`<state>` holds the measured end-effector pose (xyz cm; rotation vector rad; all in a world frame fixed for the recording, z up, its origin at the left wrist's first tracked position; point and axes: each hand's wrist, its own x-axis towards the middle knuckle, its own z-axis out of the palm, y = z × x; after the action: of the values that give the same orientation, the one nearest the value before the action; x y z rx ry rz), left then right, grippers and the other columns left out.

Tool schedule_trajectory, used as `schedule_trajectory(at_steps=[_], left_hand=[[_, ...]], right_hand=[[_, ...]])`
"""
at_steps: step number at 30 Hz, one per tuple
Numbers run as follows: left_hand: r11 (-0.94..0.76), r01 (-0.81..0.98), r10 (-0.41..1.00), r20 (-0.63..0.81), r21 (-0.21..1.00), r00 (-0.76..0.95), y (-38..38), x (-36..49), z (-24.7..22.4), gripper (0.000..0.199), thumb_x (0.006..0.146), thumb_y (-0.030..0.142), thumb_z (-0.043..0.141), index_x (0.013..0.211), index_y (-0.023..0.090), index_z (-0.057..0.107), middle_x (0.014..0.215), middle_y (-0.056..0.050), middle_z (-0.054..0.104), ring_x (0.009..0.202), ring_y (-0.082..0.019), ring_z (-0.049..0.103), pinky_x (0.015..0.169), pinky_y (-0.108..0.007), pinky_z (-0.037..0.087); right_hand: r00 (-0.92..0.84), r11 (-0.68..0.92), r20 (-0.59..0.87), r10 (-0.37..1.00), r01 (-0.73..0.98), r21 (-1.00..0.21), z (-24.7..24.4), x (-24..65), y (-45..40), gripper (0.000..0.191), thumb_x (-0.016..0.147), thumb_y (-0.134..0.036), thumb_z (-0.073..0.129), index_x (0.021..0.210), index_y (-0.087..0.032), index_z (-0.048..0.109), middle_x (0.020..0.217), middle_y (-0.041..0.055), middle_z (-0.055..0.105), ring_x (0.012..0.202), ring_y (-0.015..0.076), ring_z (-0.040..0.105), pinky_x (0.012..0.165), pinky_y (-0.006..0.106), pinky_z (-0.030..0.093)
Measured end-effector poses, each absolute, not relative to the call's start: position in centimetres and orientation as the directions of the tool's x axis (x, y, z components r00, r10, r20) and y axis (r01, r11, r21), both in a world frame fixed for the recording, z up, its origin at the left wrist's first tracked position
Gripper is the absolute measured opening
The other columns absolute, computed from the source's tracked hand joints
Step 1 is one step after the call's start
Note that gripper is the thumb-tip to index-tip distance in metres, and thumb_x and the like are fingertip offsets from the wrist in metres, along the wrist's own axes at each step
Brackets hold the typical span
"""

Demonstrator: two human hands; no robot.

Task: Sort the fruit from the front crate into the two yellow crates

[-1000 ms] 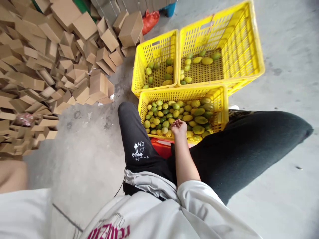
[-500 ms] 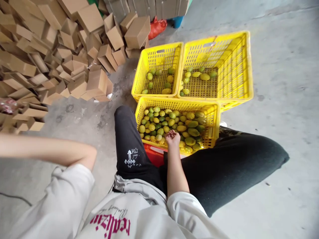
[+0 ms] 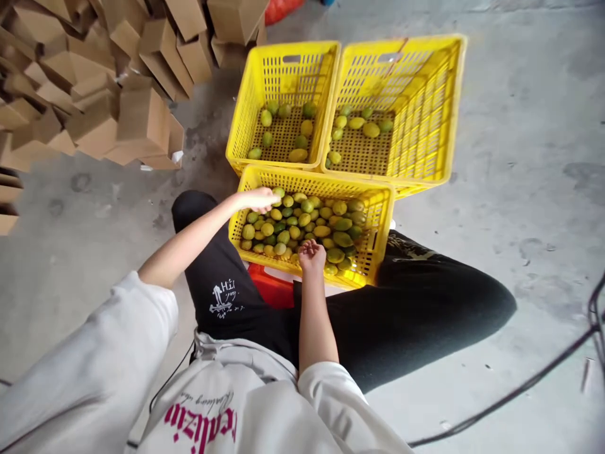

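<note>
My left hand (image 3: 261,200) reaches over the back left of the near yellow crate (image 3: 386,233). Its fingers are closed at a yellow-green fruit (image 3: 278,192), seemingly gripping it. At the crate's front edge is my right hand (image 3: 312,255), its fingers curled over the fruit. Whatever it may hold is too small to make out. Many more oval fruits (image 3: 322,231), yellow to dark green, fill the crate, the larger ones on the right side. This crate sits between my knees.
Two deeper yellow crates stand behind, the left one (image 3: 231,135) and right one (image 3: 428,126), each with several fruits on its floor. Open cardboard boxes (image 3: 144,123) lie heaped at the upper left. Black cable (image 3: 520,391) crosses the lower right. Something red (image 3: 271,287) shows beneath the near crate.
My left hand has come in from out of view at the left to the fruit in the near crate. My right hand stays curled at its front edge. The view has shifted.
</note>
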<state>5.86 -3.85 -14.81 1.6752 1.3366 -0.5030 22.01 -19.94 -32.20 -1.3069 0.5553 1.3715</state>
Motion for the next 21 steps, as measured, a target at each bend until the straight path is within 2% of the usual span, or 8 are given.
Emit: schedule_trajectory(at_steps=[1, 2, 3, 4, 8, 12, 17, 21], left_hand=[[-0.083, 0.945, 0.546, -0.779, 0.317, 0.309, -4.3, 6.3, -16.4, 0.042, 0.096, 0.042, 0.058, 0.124, 0.014, 0.067, 0.122, -0.014, 0.072, 0.119, -0.03, 0.065, 0.105, -0.042, 0.048], [-0.274, 0.947, 0.557, -0.775, 0.166, 0.297, -4.8, 6.5, -17.8, 0.039, 0.09, 0.037, 0.065, 0.121, 0.014, 0.069, 0.124, -0.016, 0.071, 0.123, -0.034, 0.063, 0.109, -0.046, 0.044], [-0.405, 0.913, 0.568, -0.765, 0.059, 0.301, -5.3, 6.7, -19.0, 0.037, 0.087, 0.032, 0.068, 0.119, 0.012, 0.07, 0.126, -0.018, 0.07, 0.125, -0.037, 0.061, 0.112, -0.05, 0.04], [-0.464, 0.885, 0.568, -0.756, 0.032, 0.325, -5.8, 6.8, -20.1, 0.037, 0.088, 0.028, 0.066, 0.12, 0.011, 0.069, 0.129, -0.02, 0.068, 0.127, -0.038, 0.058, 0.113, -0.051, 0.037], [-0.485, 0.868, 0.544, -0.739, 0.108, 0.396, -8.0, 5.9, -24.6, 0.049, 0.098, 0.027, 0.048, 0.143, 0.01, 0.055, 0.141, -0.02, 0.059, 0.129, -0.033, 0.057, 0.108, -0.043, 0.043], [-0.424, 0.902, 0.543, -0.773, 0.083, 0.327, -10.2, 3.7, -29.2, 0.063, 0.092, 0.022, 0.055, 0.153, 0.008, 0.042, 0.154, -0.025, 0.045, 0.136, -0.036, 0.049, 0.109, -0.044, 0.042], [-0.331, 0.94, 0.52, -0.814, 0.086, 0.258, -11.6, 2.6, -32.7, 0.078, 0.09, 0.017, 0.059, 0.161, 0.008, 0.027, 0.15, -0.027, 0.046, 0.139, -0.036, 0.045, 0.111, -0.043, 0.04], [-0.271, 0.955, 0.514, -0.82, 0.123, 0.252, -11.6, 4.0, -33.9, 0.079, 0.093, 0.022, 0.061, 0.163, 0.017, 0.023, 0.159, -0.024, 0.034, 0.138, -0.035, 0.046, 0.109, -0.042, 0.042]], right_hand=[[0.216, -0.288, -0.903, 0.371, -0.898, -0.333, -32.1, 22.1, -20.0, 0.008, 0.082, -0.013, 0.047, 0.086, -0.019, 0.047, 0.066, -0.0055, 0.05, 0.052, 0.0048, 0.048, 0.049, 0.011, 0.043], [0.215, -0.295, -0.906, 0.364, -0.896, -0.331, -32.1, 22.2, -20.1, 0.007, 0.082, -0.013, 0.048, 0.086, -0.019, 0.047, 0.066, -0.0056, 0.05, 0.052, 0.0048, 0.048, 0.05, 0.012, 0.044], [0.216, -0.301, -0.909, 0.358, -0.894, -0.331, -32.0, 22.3, -20.1, 0.007, 0.083, -0.014, 0.049, 0.085, -0.02, 0.047, 0.066, -0.0057, 0.05, 0.052, 0.0048, 0.048, 0.05, 0.012, 0.044], [0.218, -0.306, -0.911, 0.35, -0.892, -0.331, -31.9, 22.4, -20.2, 0.006, 0.083, -0.014, 0.049, 0.085, -0.02, 0.047, 0.066, -0.0059, 0.05, 0.051, 0.0048, 0.048, 0.05, 0.012, 0.044], [0.24, -0.322, -0.919, 0.312, -0.883, -0.34, -31.7, 23.0, -20.6, 0.006, 0.084, -0.014, 0.047, 0.086, -0.019, 0.049, 0.065, -0.0055, 0.05, 0.053, 0.0062, 0.05, 0.051, 0.014, 0.046], [0.279, -0.363, -0.919, 0.278, -0.856, -0.369, -32.0, 23.4, -20.9, 0.007, 0.084, -0.017, 0.049, 0.09, -0.019, 0.052, 0.068, -0.0045, 0.054, 0.055, 0.0066, 0.053, 0.054, 0.015, 0.047], [0.322, -0.475, -0.909, 0.265, -0.777, -0.413, -32.5, 23.1, -20.6, 0.012, 0.079, -0.022, 0.056, 0.089, -0.02, 0.051, 0.068, -0.0047, 0.055, 0.056, 0.0073, 0.054, 0.054, 0.016, 0.047], [0.37, -0.591, -0.878, 0.304, -0.65, -0.478, -32.5, 22.4, -20.1, 0.018, 0.076, -0.025, 0.059, 0.092, -0.019, 0.054, 0.073, -0.0029, 0.058, 0.062, 0.0085, 0.06, 0.059, 0.018, 0.049]])
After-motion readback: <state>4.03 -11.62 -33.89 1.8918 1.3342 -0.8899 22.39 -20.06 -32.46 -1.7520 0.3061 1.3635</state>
